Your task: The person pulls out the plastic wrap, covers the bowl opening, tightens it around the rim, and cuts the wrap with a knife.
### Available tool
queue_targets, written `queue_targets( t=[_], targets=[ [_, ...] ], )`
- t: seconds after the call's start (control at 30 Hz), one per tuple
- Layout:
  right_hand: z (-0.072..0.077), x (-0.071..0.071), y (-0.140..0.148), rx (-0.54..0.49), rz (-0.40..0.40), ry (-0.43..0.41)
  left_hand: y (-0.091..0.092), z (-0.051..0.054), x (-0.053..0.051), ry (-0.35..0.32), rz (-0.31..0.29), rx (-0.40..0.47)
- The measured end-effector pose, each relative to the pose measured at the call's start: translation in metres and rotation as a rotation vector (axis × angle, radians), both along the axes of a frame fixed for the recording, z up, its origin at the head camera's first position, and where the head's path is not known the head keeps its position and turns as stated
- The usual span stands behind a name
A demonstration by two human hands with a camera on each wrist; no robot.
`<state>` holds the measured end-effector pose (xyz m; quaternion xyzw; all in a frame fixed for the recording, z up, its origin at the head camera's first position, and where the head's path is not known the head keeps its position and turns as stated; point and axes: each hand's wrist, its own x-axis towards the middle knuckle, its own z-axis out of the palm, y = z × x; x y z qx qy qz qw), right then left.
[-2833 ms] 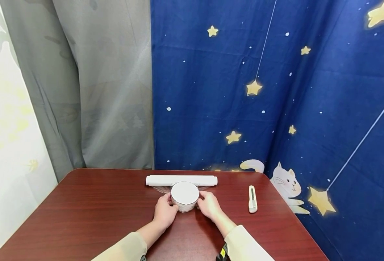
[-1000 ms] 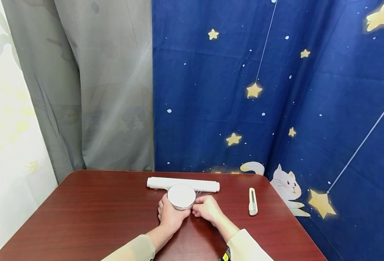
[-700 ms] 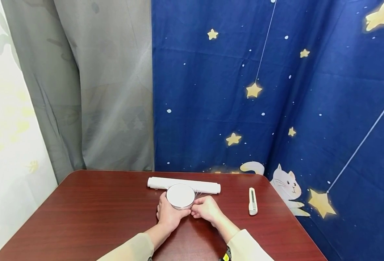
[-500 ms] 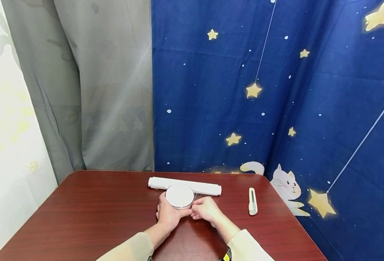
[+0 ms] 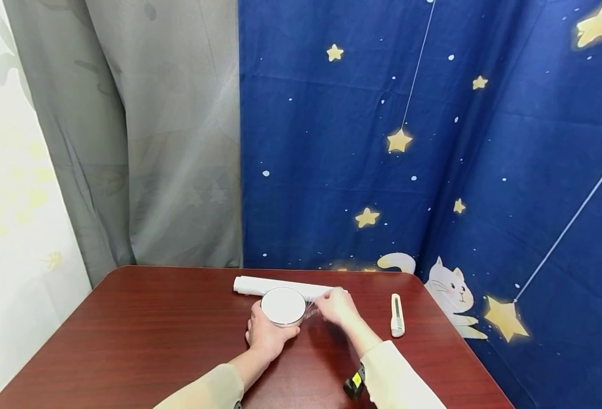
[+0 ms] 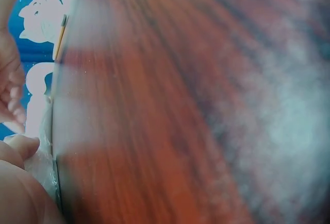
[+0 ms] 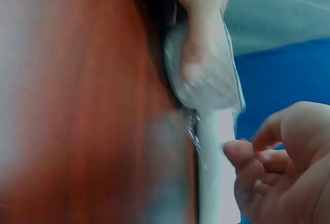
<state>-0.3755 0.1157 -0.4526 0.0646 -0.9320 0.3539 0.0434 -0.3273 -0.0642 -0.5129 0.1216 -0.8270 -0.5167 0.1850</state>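
Observation:
A white round bowl [image 5: 283, 307] with a thin dark rim stands near the table's middle, its side wrapped in clear cling film [image 7: 219, 92]. My left hand [image 5: 269, 336] grips the bowl from the left and front, thumb along its near side. My right hand [image 5: 338, 307] is raised to the bowl's right, over the right end of a white cling film roll [image 5: 275, 287]. Its fingers are curled, and film strands fan from the bowl towards the fingertips, which seem to pinch them. In the right wrist view a crinkled film edge hangs below the bowl.
A white utility knife [image 5: 397, 316] lies on the reddish-brown table [image 5: 178, 324], right of the roll. Behind the table hang a grey curtain [image 5: 178, 142] and a blue one [image 5: 321, 142] with stars. A dark wrist device [image 5: 353, 385] hangs at the right sleeve.
My right hand has moved from the bowl's near right side up and right, over the roll's end. Earlier both hands were on the bowl's sides; my left hand then wrapped round it. The roll has turned slightly.

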Motion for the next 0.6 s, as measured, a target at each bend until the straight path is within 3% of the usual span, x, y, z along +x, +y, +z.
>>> queue_targets(
  t=[0.1,0.2,0.4,0.6],
  targets=[
    [0.003,-0.014,0.002,0.129,-0.045,0.181,-0.001,0.001,0.000,-0.005,-0.004,-0.001],
    [0.001,-0.025,0.002,0.236,-0.018,0.248,-0.001,0.000,0.000,-0.007,-0.007,0.000],
    [-0.009,-0.034,0.002,0.446,0.056,0.210,-0.001,-0.004,-0.001,0.006,-0.001,0.008],
    [-0.013,-0.038,-0.001,0.495,0.045,0.162,-0.001,-0.006,-0.004,0.011,-0.008,0.017]
  ],
)
